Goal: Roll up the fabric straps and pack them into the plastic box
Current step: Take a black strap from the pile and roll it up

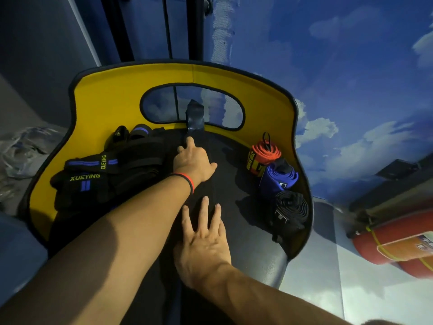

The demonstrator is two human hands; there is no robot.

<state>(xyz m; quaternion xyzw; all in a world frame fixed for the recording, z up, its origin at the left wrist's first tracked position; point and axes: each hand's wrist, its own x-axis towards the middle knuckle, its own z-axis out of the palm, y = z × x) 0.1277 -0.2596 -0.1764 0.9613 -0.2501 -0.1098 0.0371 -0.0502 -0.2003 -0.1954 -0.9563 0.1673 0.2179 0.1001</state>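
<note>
Unrolled pile centre-left. Left hand on the flat black strap mid-frame, grip unclear; right hand below, fingers straight, pinning it. Finished rolls right. Likely risk: uneven tension gives a crooked, loose roll. Box unseen.

Can see only part of the red tank at the right edge. Can't make out the blurry plastic heap at the left. Can't read the tiny label on the black roll. Hard to tell the black strap from the dark surface, partly hidden under the left hand and right hand.
</note>
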